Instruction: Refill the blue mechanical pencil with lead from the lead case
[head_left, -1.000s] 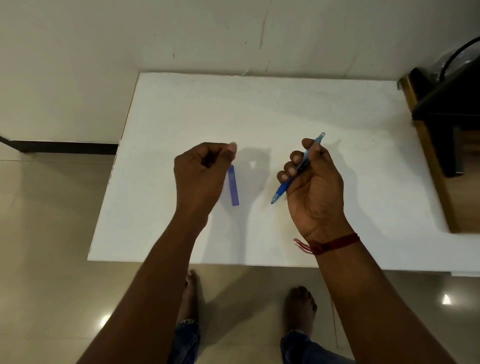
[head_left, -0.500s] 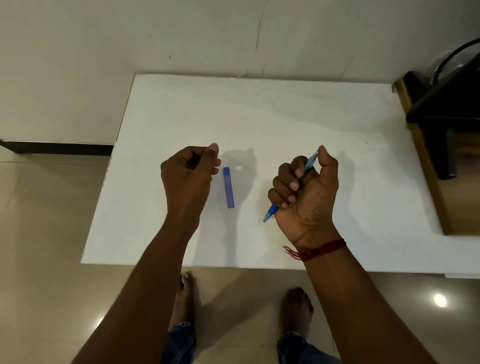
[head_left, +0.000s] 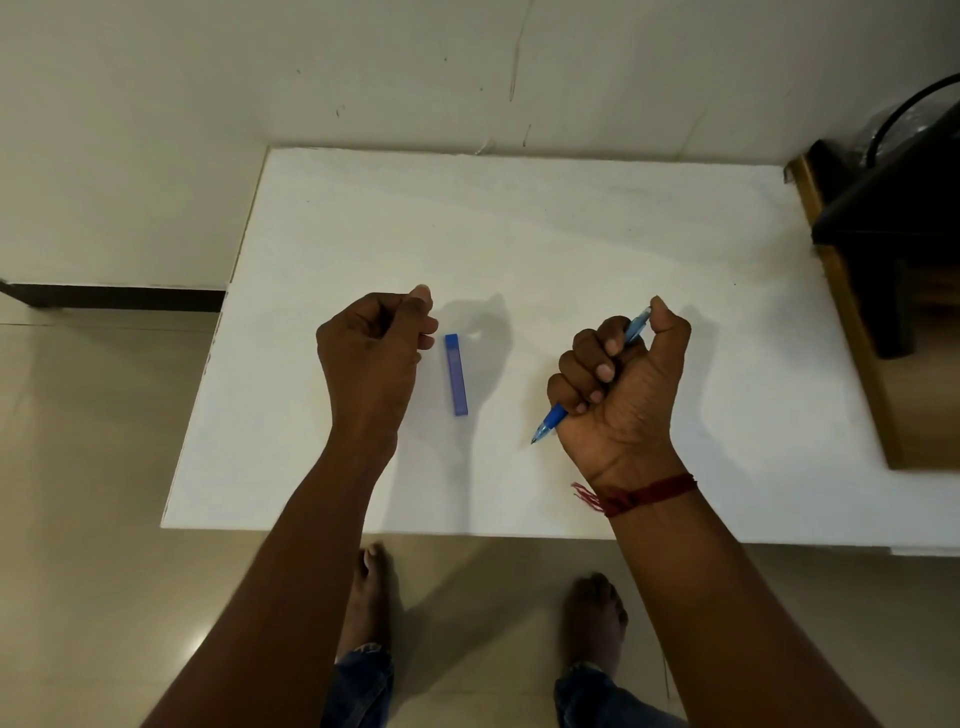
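My right hand (head_left: 621, 395) grips the blue mechanical pencil (head_left: 551, 420) in a fist, tip pointing down-left towards the table, its top end by my thumb. The blue lead case (head_left: 455, 374) lies flat on the white table (head_left: 545, 234), lengthwise away from me, between my hands. My left hand (head_left: 371, 353) hovers just left of the case with its fingers curled and thumb pressed to the fingertips; whether something small is pinched there is hidden.
A dark object on a wooden stand (head_left: 883, 270) borders the table's right edge. The wall runs along the table's far edge. My bare feet (head_left: 595, 618) stand on the tiled floor below the near edge.
My left hand moved left off the lead case, which now lies fully in view. My right hand turned and closed into a fist around the pencil.
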